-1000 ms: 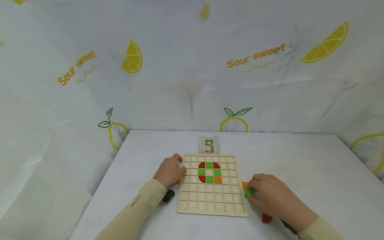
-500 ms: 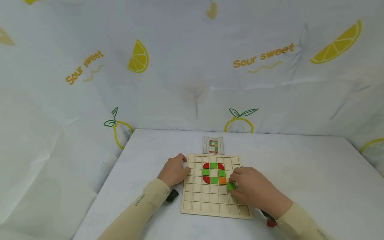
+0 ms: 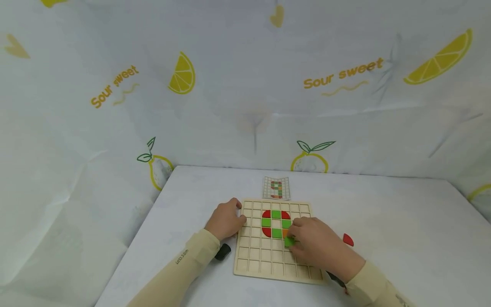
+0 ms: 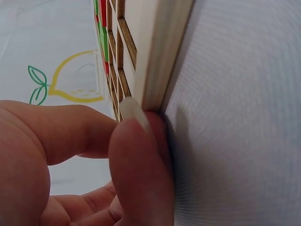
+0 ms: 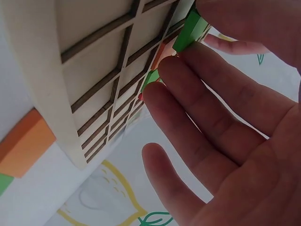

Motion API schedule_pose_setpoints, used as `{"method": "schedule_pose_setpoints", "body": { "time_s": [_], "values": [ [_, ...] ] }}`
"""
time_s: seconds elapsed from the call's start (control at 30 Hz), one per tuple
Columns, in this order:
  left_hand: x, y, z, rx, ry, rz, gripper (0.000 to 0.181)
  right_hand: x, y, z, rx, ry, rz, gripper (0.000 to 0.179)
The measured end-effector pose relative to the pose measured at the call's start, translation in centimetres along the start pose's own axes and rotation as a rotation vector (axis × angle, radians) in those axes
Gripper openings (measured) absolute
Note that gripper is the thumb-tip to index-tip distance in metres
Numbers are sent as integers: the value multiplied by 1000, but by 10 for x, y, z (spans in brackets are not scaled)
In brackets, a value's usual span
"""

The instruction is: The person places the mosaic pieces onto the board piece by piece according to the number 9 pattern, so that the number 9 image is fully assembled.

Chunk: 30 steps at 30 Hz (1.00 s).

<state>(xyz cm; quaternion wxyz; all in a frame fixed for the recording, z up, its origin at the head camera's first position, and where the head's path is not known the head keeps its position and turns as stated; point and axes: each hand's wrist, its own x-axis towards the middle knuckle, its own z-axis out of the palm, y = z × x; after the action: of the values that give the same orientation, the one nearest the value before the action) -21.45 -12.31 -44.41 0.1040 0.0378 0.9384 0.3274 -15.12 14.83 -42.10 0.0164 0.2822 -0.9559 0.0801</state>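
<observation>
A wooden grid board [image 3: 255, 254] lies on the table, with red, green and orange tiles set in a ring in its upper part. My left hand [image 3: 225, 219] holds the board's left edge; in the left wrist view the thumb [image 4: 141, 160] presses the board's side. Over the board, my right hand [image 3: 320, 241] pinches a green square tile [image 3: 289, 242] between thumb and index finger, just below the orange tile [image 3: 284, 233]. Seen from the right wrist, this green tile stands tilted at the grid, and the other fingers [image 5: 197, 117] are extended.
Behind the board lies a pattern card [image 3: 276, 188] with a coloured figure on a grid. A red quarter-round tile [image 3: 348, 239] rests right of the board. Past the board's edge, the right wrist view shows an orange piece [image 5: 26, 141] and a green piece [image 5: 4, 182].
My right hand has carried the green tile leftward from beside the board to the square under the orange tile. The left hand stays at the board's edge; the head view has shifted slightly.
</observation>
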Motion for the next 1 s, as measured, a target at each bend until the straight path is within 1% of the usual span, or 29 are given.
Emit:
{"method": "schedule_pose_setpoints", "body": {
  "time_s": [0.17,0.27,0.37,0.67,0.77,1.0],
  "values": [
    [-1,1,0,8,9,1,40,0,-1,0,-15,8,-10,15],
    [-1,0,-1,7,7,-6,41,1,-2,-1,-27,-3,-11,16],
    [-2,0,-2,4,11,2,41,1,-3,-2,-37,-8,-18,18],
    [2,-3,-1,0,7,11,40,0,-2,0,-41,24,-59,15],
    [3,-4,0,2,7,14,40,-1,-3,0,-43,22,-57,15],
    [3,-3,2,0,6,21,40,-2,-3,0,-37,-4,-24,17]
  ]
}}
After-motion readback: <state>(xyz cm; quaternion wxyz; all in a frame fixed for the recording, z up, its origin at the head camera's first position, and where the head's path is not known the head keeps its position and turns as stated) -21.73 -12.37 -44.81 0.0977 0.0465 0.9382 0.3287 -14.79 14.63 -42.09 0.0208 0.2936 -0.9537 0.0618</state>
